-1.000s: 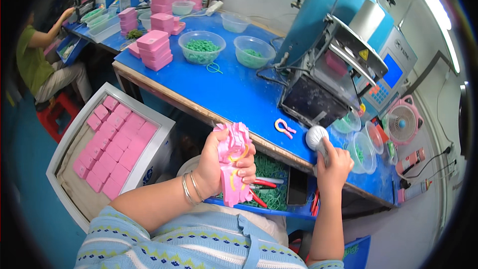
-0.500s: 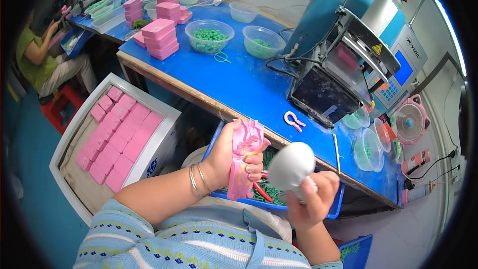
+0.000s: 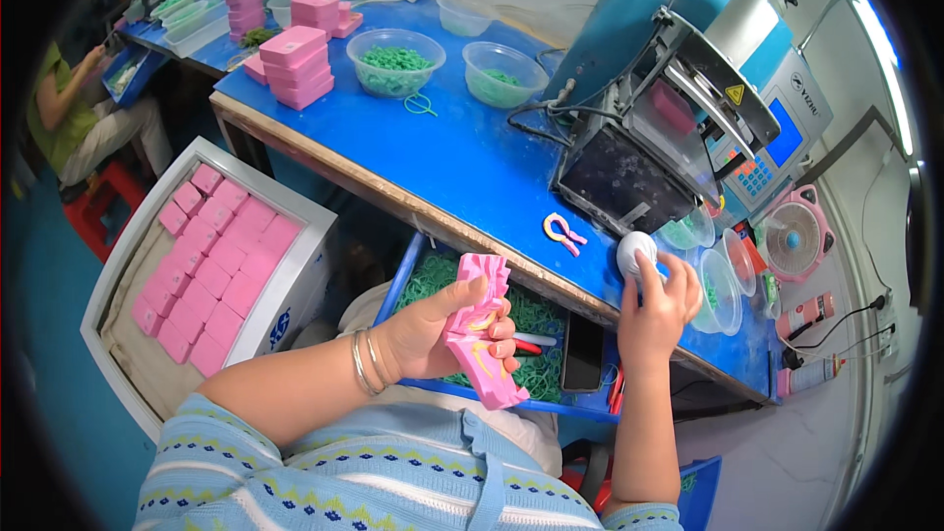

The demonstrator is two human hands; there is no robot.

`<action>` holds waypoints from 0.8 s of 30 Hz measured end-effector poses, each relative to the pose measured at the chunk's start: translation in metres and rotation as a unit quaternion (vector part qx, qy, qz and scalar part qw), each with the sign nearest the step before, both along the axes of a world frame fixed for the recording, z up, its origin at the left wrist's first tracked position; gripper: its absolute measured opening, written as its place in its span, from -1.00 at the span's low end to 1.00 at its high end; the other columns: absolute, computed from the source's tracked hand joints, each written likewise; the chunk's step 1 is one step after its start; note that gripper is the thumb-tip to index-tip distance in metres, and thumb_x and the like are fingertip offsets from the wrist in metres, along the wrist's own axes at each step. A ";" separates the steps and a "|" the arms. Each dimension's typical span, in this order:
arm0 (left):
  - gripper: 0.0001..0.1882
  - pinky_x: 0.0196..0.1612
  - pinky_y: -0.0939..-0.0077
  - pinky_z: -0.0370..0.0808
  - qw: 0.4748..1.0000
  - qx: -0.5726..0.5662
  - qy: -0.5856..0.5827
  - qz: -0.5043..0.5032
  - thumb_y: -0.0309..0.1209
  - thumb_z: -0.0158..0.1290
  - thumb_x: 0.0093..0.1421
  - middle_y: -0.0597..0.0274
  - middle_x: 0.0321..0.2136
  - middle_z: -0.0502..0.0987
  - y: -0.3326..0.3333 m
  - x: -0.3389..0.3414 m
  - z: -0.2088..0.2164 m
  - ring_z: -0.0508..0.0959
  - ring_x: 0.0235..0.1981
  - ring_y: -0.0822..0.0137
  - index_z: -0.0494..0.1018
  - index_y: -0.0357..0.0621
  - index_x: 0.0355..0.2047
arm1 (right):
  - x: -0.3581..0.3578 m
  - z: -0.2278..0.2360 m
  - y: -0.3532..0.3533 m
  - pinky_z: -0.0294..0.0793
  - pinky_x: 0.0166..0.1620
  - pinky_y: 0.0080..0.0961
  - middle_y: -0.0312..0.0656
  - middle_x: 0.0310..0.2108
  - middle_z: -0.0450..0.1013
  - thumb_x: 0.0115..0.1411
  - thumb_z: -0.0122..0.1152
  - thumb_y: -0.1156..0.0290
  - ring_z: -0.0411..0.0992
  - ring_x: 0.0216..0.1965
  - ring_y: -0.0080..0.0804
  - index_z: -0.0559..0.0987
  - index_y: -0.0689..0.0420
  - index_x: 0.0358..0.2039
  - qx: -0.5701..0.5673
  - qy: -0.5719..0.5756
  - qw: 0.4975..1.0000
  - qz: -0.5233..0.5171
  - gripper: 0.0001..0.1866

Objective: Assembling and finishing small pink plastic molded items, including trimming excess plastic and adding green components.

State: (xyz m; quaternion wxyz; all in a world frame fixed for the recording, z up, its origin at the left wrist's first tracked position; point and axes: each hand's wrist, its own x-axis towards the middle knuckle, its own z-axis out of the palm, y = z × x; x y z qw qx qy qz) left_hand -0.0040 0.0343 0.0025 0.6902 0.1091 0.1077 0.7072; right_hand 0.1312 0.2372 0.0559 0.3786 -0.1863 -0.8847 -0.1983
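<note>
My left hand [image 3: 423,332] is closed round a pink rubber mold [image 3: 480,359], bent and ruffled, with yellow marks in its folds. It is held above a blue drawer [image 3: 395,280] full of green wax pieces [image 3: 442,297]. My right hand [image 3: 651,310] reaches over the table's right part, its fingers on a round white cloth bundle [image 3: 634,248]. That bundle is at the front of the machine; whether it rests on the table I cannot tell. Left of it on the table lies a pink and yellow loop-shaped piece [image 3: 564,233].
A press machine [image 3: 639,162] stands behind my right hand, with plastic bowls [image 3: 718,290] beside it. Bowls of green pieces [image 3: 395,64] and stacked pink blocks [image 3: 297,64] line the far side. Left stands a white bin [image 3: 317,226] of pink blocks. A phone [image 3: 582,352] lies in the drawer.
My right hand has carried the white bundle away from the pink mold, rightward and forward to the machine. The phone in the drawer has come into sight. My left hand still grips the mold.
</note>
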 end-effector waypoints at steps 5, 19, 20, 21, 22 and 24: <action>-0.70 -0.12 0.25 0.34 0.999 0.027 0.017 -0.023 -0.13 0.05 0.03 0.30 -0.55 0.32 -0.001 0.005 0.005 0.38 -0.46 0.33 0.29 -0.07 -0.42 | -0.054 -0.005 -0.014 0.33 -0.26 -0.31 -0.13 -0.42 0.38 -0.13 0.27 0.47 0.34 -0.34 -0.15 0.49 0.20 -0.46 -0.158 -0.024 0.969 0.190 -0.81; -0.52 -0.38 0.32 0.29 0.991 -0.001 -0.127 -0.040 0.06 -0.28 0.06 0.24 -0.60 0.28 -0.004 0.001 0.004 0.29 -0.57 0.31 0.30 -0.11 -0.39 | -0.041 0.026 -0.068 0.32 -0.47 -0.47 -0.24 -0.46 0.32 -0.27 0.27 0.57 0.35 -0.45 -0.35 0.51 0.15 -0.50 -0.242 -0.097 0.845 0.467 -0.78; -0.52 -0.38 0.32 0.29 0.991 -0.001 -0.129 -0.042 0.06 -0.28 0.06 0.24 -0.60 0.28 -0.005 0.001 0.005 0.29 -0.57 0.31 0.30 -0.11 -0.39 | -0.037 0.030 -0.072 0.32 -0.45 -0.46 -0.25 -0.46 0.31 -0.28 0.27 0.50 0.35 -0.44 -0.36 0.50 0.14 -0.52 -0.202 -0.146 0.850 0.465 -0.79; -0.51 -0.39 0.31 0.30 0.993 -0.007 -0.109 -0.038 0.07 -0.31 0.08 0.22 -0.57 0.31 -0.005 0.001 0.006 0.29 -0.57 0.30 0.32 -0.10 -0.34 | -0.035 0.031 -0.074 0.32 -0.45 -0.46 -0.25 -0.46 0.31 -0.28 0.27 0.50 0.35 -0.44 -0.36 0.50 0.14 -0.52 -0.203 -0.147 0.850 0.464 -0.79; -0.48 -0.40 0.30 0.31 0.995 -0.013 -0.089 -0.034 0.08 -0.35 0.10 0.20 -0.54 0.34 -0.007 0.002 0.007 0.30 -0.57 0.29 0.34 -0.08 -0.30 | -0.034 0.031 -0.075 0.31 -0.42 -0.46 -0.26 -0.46 0.30 -0.28 0.24 0.43 0.33 -0.42 -0.38 0.50 0.14 -0.53 -0.162 -0.179 0.861 0.448 -0.79; -0.45 -0.38 0.27 0.34 0.996 -0.020 -0.083 -0.027 0.10 -0.37 0.12 0.18 -0.48 0.38 -0.008 0.003 0.007 0.33 -0.54 0.25 0.36 -0.07 -0.23 | -0.033 0.032 -0.079 0.30 -0.40 -0.47 -0.27 -0.46 0.29 -0.28 0.22 0.35 0.32 -0.40 -0.40 0.49 0.13 -0.54 -0.118 -0.213 0.867 0.435 -0.78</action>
